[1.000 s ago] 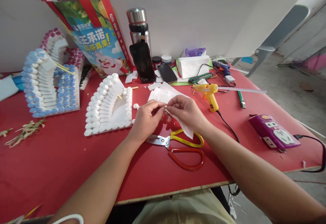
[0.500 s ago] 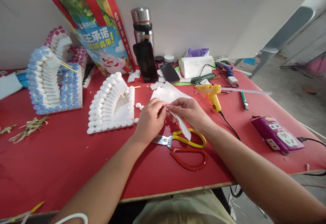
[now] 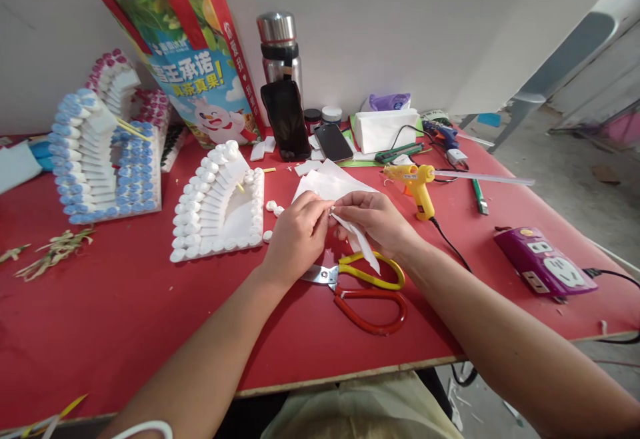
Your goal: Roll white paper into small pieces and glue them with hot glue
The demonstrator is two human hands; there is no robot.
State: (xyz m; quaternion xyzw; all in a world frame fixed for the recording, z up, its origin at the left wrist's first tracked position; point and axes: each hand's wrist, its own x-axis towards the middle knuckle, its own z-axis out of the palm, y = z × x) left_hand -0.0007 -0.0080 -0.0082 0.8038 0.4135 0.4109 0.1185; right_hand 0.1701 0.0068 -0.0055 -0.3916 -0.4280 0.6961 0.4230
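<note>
My left hand (image 3: pixel 296 239) and my right hand (image 3: pixel 376 220) meet above the red table (image 3: pixel 125 319), both pinched on a thin white foam strip (image 3: pixel 364 248) that hangs down from my right fingers. White foam sheets (image 3: pixel 327 184) lie just behind the hands. Below them lie scissors with yellow and red handles (image 3: pixel 365 289). A white foam model edged with small white caps (image 3: pixel 220 202) stands to the left of my left hand, with a few loose white caps (image 3: pixel 273 207) beside it.
A yellow glue gun (image 3: pixel 417 186) stands right of the hands, its cord trailing off. A purple power strip (image 3: pixel 543 262) sits at the right edge. Blue-capped foam models (image 3: pixel 103 156), a printed bag (image 3: pixel 193 59), a flask (image 3: pixel 279 46), two phones and a tissue box (image 3: pixel 383 129) line the back.
My hands stayed together on the strip and shifted slightly; the strip's hanging end now points a little more downward. The view moved a bit to the left early on.
</note>
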